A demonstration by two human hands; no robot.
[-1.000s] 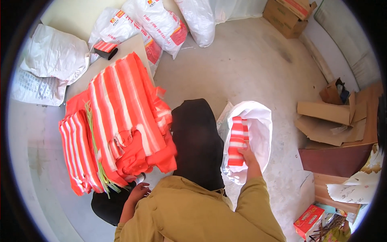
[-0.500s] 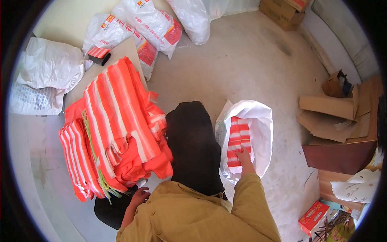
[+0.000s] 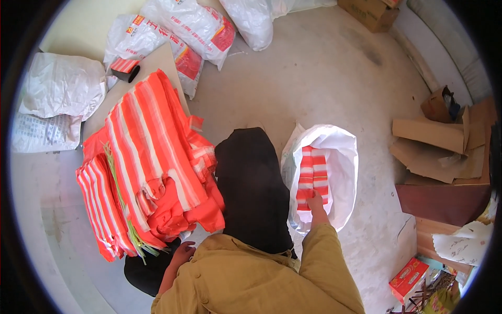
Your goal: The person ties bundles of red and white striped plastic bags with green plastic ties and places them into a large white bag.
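Observation:
My right hand (image 3: 316,203) reaches into an upright white woven sack (image 3: 342,180) and grips the near end of a folded bundle of red-and-white striped plastic bags (image 3: 312,175). Some of its fingers are hidden against the bundle. My left hand (image 3: 183,253) rests by my left thigh, fingers loosely apart and holding nothing. In front of it lies a tall pile of striped plastic bags (image 3: 151,141), with a smaller striped stack (image 3: 102,204) at its left. Thin green ties (image 3: 120,193) hang over that stack. My black-clad leg (image 3: 251,183) stands between pile and sack.
Full white sacks (image 3: 191,29) line the back left, near a small black roll with a striped top (image 3: 125,69). Cardboard pieces (image 3: 434,146) lie on a dark red box (image 3: 442,201) at right. A red carton (image 3: 409,277) sits at the lower right.
The view has shifted slightly. My right hand is still at the near end of the striped bundle inside the sack, and the left hand has hardly moved.

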